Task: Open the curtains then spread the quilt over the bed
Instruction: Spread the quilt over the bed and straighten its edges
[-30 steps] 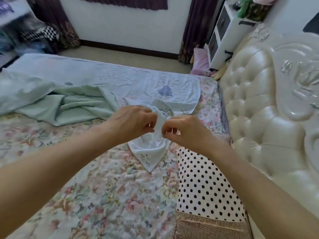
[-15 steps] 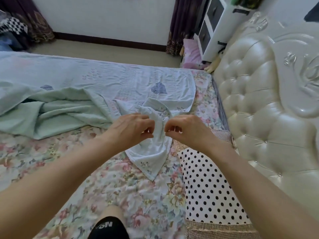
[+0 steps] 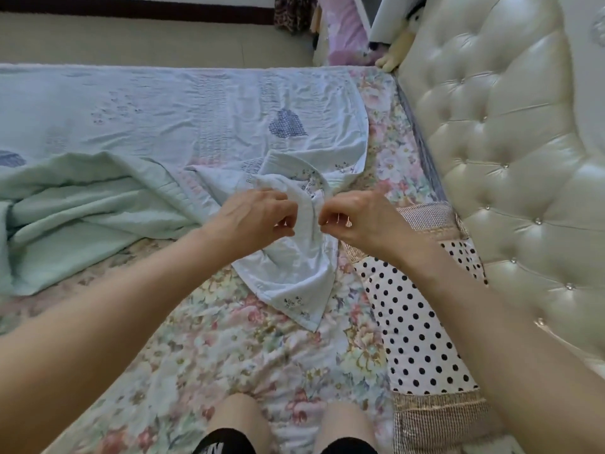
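A pale blue quilt [image 3: 183, 116] with dark blue patches lies across the far half of the bed, its mint-green underside bunched at the left. One corner of the quilt [image 3: 294, 276] is folded toward me. My left hand [image 3: 258, 217] and my right hand [image 3: 360, 217] both pinch the quilt's edge just above that corner, fingers closed, nearly touching each other. The bed's floral sheet [image 3: 229, 348] is bare in front of me. Only the bottom of a dark curtain [image 3: 291, 11] shows at the top.
A black-dotted white pillow [image 3: 415, 329] lies at the right against the tufted cream headboard [image 3: 510, 158]. My knees [image 3: 235, 424] rest on the sheet at the bottom. Beige floor [image 3: 147, 40] lies beyond the bed, with pink fabric [image 3: 343, 31] near a white cabinet.
The view has tilted downward, so the curtains and wall left the frame and my knees came in. Both hands keep their pinch on the quilt's edge at the same place.
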